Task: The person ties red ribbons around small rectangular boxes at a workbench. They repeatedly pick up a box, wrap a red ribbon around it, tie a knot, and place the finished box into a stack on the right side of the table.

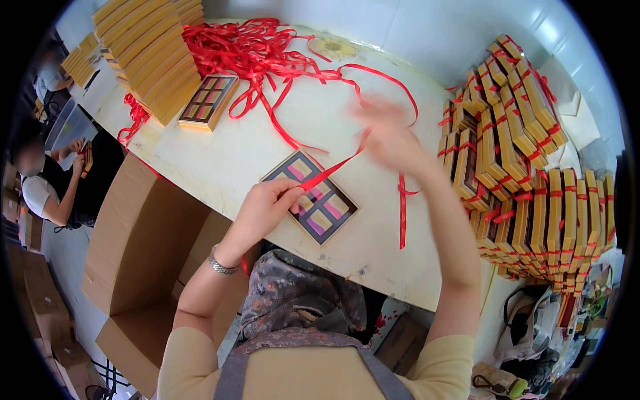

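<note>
A shallow flat box (323,235) with a gold edge, a dark insert and several pink-and-cream blocks lies at an angle on the table in front of me. My left hand (270,203) is closed, pinching a red ribbon (339,165) over the box's left part and hiding some of it. From there the ribbon runs straight up to my right hand (389,130), raised above the table beyond the box. That hand is smeared by motion; the taut ribbon ends at its fingers, which look closed on it. More ribbon loops behind the right hand, and a strip (403,217) hangs below its wrist.
A heap of red ribbon (247,50) covers the table's back. Tall stacked boxes (150,57) and one filled box (208,103) stand left of it. Ribbon-tied boxes (527,153) pile up right. An open carton (143,233) stands at the table's left edge. Co-workers sit far left.
</note>
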A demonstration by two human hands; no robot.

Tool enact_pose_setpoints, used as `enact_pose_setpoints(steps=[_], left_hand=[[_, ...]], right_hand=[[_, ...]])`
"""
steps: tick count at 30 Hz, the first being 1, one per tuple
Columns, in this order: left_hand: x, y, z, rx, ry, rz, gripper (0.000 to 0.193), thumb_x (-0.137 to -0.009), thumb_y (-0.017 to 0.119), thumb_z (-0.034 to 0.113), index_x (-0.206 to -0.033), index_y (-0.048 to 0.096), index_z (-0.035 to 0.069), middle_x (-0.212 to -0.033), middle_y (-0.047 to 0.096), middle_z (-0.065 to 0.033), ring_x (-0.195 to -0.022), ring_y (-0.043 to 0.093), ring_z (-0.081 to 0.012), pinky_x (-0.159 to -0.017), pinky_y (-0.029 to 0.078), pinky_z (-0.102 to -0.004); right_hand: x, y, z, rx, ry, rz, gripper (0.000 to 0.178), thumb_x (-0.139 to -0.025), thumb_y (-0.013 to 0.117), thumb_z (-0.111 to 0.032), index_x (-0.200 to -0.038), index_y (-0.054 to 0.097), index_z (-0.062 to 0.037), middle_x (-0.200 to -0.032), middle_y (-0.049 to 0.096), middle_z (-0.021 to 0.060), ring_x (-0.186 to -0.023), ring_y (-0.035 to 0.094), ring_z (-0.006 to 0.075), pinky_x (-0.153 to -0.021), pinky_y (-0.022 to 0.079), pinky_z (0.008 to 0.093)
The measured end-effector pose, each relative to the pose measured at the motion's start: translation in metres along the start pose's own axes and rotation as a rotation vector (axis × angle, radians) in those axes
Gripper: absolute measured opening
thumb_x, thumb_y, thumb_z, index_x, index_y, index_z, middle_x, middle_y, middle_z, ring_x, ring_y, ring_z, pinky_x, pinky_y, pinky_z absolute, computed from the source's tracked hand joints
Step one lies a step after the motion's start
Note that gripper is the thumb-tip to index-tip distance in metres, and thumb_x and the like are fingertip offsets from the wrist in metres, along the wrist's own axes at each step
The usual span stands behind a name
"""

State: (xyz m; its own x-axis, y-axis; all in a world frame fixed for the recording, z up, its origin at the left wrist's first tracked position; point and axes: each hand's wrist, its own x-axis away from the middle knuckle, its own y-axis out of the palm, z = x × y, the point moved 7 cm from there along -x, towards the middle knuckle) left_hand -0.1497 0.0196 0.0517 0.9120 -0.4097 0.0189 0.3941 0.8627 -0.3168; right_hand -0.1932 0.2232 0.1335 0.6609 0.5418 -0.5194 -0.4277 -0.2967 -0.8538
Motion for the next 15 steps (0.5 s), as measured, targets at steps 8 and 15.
enact_pose_setpoints(steps=[8, 15], left_hand=[[-0.003, -0.013, -0.022, 0.122, -0.103, 0.106, 0.02, -0.097, 0.055, 0.016, -0.091, 0.063, -0.002, -0.068, 0.056, 0.0016, -0.066, 0.051, -0.0051, -0.059, 0.041, -0.0194], [0.015, -0.023, -0.053, -0.012, -0.239, 0.054, 0.032, -0.097, 0.056, 0.023, -0.075, 0.064, 0.001, -0.062, 0.054, 0.0014, -0.058, 0.044, -0.0041, -0.052, 0.035, -0.0202]], right_hand=[[0.015, 0.072, -0.036, -1.004, 0.441, -0.481, 0.025, -0.085, 0.067, -0.019, -0.108, 0.068, -0.0092, -0.084, 0.067, 0.0059, -0.079, 0.061, 0.0164, -0.072, 0.048, 0.0302], [0.024, 0.103, 0.003, -0.897, 0.685, -0.665, 0.017, -0.082, 0.066, -0.015, -0.091, 0.07, -0.0011, -0.075, 0.065, 0.0041, -0.07, 0.058, 0.0111, -0.064, 0.046, 0.0265]])
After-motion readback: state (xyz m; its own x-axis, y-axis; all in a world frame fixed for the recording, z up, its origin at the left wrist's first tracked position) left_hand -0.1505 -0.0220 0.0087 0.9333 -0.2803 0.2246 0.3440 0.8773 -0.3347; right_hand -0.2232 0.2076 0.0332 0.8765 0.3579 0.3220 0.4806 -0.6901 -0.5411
